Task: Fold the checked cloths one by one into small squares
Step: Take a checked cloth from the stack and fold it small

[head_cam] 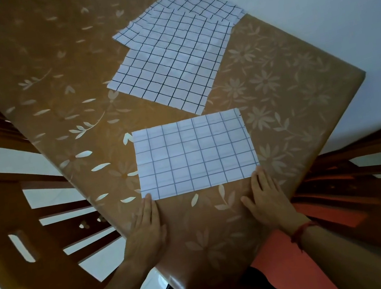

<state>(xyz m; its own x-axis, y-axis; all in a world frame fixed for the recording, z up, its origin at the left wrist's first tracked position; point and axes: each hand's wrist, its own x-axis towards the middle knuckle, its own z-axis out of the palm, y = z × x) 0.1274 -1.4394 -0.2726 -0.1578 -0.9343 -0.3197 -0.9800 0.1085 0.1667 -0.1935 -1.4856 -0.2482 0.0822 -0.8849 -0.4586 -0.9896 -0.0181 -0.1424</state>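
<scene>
A white checked cloth (195, 153), folded into a flat rectangle, lies near the front of the table. My left hand (146, 231) rests flat on the table, its fingertips touching the cloth's near left corner. My right hand (268, 202) lies flat too, fingertips at the near right corner. Neither hand grips anything. Farther back a pile of unfolded checked cloths (175, 63) lies spread out, several overlapping sheets reaching toward the table's far edge.
The table (50, 75) has a brown floral cover and a corner at the right. Wooden chairs stand at the left (20, 225) and right (358, 181). A white wall is behind the table, pale floor tiles below.
</scene>
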